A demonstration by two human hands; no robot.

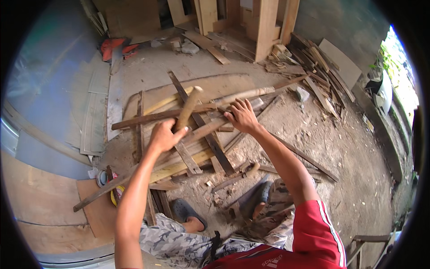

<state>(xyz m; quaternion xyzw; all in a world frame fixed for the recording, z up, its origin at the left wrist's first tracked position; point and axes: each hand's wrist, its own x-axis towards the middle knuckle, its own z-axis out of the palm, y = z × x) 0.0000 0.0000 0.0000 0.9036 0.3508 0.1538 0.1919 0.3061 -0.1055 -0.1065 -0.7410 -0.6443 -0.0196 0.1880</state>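
Far to the left of the left hand's grip, grey sheet panels lie flat on the floor, and below them, down by the left elbow, a yellow tape roll sits half hidden under a long dark slat. The left hand has its grip closed around the lower part of a pale wooden handle, which rises up and to the right out of the fist, its upper end free above the pile. Just under and beside this grip lies a heap of crossed wooden slats on the floor, some dark, some yellowish. To the right of that grip, the right hand rests on the heap with fingers spread and pressing down on a long pale stick; its grip is open, closed around nothing. Below the right grip, near the knees, a short curved piece of wood lies in the dust. Further right and above, a stack of scrap boards leans along the wall.
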